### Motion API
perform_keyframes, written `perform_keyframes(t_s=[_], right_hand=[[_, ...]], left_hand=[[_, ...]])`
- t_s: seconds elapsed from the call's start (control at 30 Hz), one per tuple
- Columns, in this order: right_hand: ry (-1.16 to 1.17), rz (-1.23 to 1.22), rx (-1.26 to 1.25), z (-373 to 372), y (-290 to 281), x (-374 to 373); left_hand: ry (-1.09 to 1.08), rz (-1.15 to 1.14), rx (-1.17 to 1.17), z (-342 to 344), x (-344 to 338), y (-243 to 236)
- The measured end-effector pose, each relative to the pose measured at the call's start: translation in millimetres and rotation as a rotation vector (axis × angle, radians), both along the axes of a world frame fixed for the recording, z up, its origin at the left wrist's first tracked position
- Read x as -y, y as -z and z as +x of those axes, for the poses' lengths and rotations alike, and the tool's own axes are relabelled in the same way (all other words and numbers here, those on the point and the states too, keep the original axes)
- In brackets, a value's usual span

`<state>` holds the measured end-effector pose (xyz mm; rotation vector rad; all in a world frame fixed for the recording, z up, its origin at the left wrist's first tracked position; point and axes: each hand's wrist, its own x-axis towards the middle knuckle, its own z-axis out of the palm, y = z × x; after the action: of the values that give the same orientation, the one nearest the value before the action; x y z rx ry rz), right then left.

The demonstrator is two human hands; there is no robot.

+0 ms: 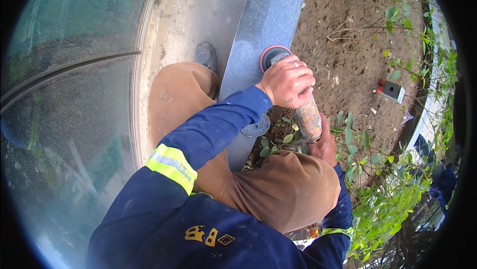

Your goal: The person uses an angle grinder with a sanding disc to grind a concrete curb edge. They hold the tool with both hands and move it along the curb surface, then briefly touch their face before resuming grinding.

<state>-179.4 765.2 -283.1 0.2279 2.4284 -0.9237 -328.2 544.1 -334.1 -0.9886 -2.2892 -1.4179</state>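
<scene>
An angle grinder [308,118] with a worn, stained body rests its round, red-rimmed disc [269,56] on a long grey stone slab [266,13]. My left hand [288,82] is wrapped over the front of the grinder, just behind the disc. Farther back, my right hand [324,142] grips the rear end of its body, with some fingers hidden beneath. A round, grey, patterned disc [256,127] lies on the slab's near part, beside my left forearm. Whether the grinder's disc is spinning cannot be told.
A glass pane [84,30] with a metal frame stands along the left, beside a paved strip [203,5]. Bare soil [343,30] borders the slab on the right, with leafy plants [382,194] and a small grey-and-orange box [392,91]. My bent knees flank the slab.
</scene>
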Motion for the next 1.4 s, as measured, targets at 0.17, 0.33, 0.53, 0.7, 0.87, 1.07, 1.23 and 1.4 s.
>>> perform_keyframes(t_s=[0.17, 0.33, 0.53, 0.7, 0.87, 1.07, 1.23, 1.4], right_hand=[[0.031, 0.064, 0.03, -5, -3, -9], [-0.008, 0.075, 0.052, 6, -1, -11], [-0.015, 0.005, 0.072, -9, -4, 11], [0.007, -0.002, 0.007, -24, -8, 7], [0.051, 0.052, 0.034, -8, -9, -7], [-0.006, -0.051, 0.0, 30, 11, -27], [-0.013, -0.045, 0.035, 12, 3, -6], [0.004, 0.06, 0.088, -13, -8, 0]], left_hand=[[0.021, 0.021, 0.015, -10, -19, 4], [-0.019, 0.028, 0.061, 13, -10, 3], [-0.045, 0.008, 0.019, 5, 15, 0], [-0.026, 0.017, -0.016, -20, -2, 5], [-0.011, 0.053, 0.035, -7, -23, 6], [-0.067, 0.037, 0.095, 34, -10, -2], [-0.07, 0.018, 0.064, 26, 4, -3], [-0.033, 0.023, 0.038, -3, -7, 4]])
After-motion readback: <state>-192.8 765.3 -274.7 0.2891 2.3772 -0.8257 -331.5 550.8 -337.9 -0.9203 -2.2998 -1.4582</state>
